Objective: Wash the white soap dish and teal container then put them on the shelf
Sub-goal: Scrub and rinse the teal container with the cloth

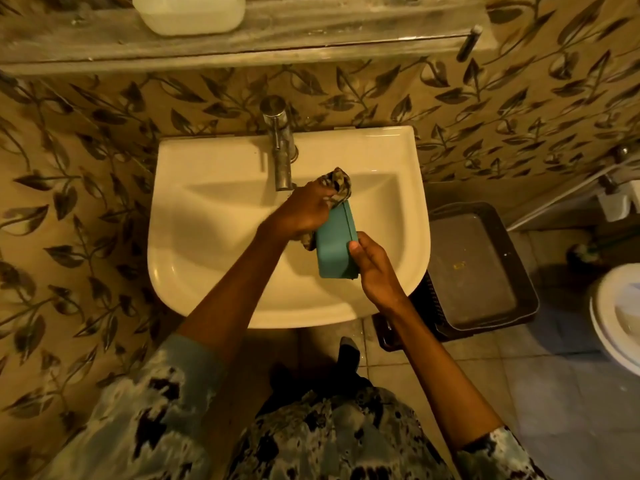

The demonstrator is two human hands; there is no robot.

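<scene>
The teal container (335, 247) is held on edge over the white sink basin (214, 258). My right hand (372, 268) grips its near right side, thumb on the rim. My left hand (306, 211) holds a patterned cloth (338, 184) bunched against the container's far end and left face. The white soap dish (188, 12) sits on the shelf (311, 39) above the sink, at the upper left.
A metal tap (281, 147) stands at the back of the sink, close to my left hand. A dark plastic basket (481, 265) sits to the right of the sink. A white toilet (620, 313) is at the far right. Leaf-patterned tiles cover the wall.
</scene>
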